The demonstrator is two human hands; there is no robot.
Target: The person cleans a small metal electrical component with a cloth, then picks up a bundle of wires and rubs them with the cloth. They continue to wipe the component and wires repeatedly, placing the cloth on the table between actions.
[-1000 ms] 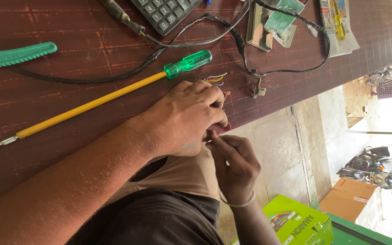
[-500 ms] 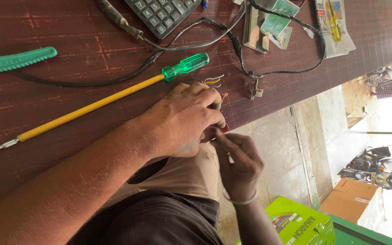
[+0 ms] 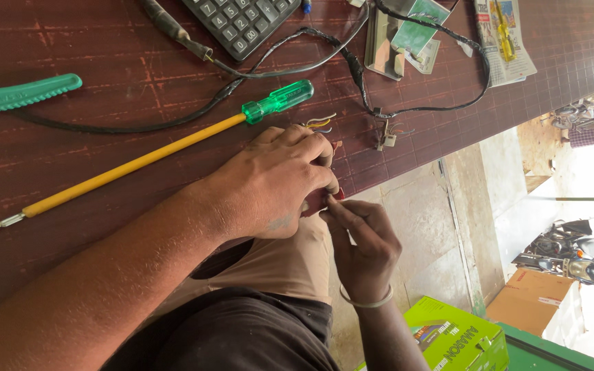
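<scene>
My left hand lies knuckles up on the dark red table at its near edge. It presses down on a small bundle of thin wires, whose yellow and red ends stick out past the fingers. My right hand, with a thin bangle on the wrist, comes up from below the table edge. Its fingertips are pinched on a small reddish wire end just under my left hand. What exactly is pinched is mostly hidden.
A long screwdriver with a yellow shaft and green handle lies just behind my left hand. Black cables, a calculator, a green plastic handle, a small connector and papers lie further back. A green box stands on the floor.
My right hand has shifted slightly up to the table edge, fingertips closing in under my left hand. My left hand has stayed in place on the wires.
</scene>
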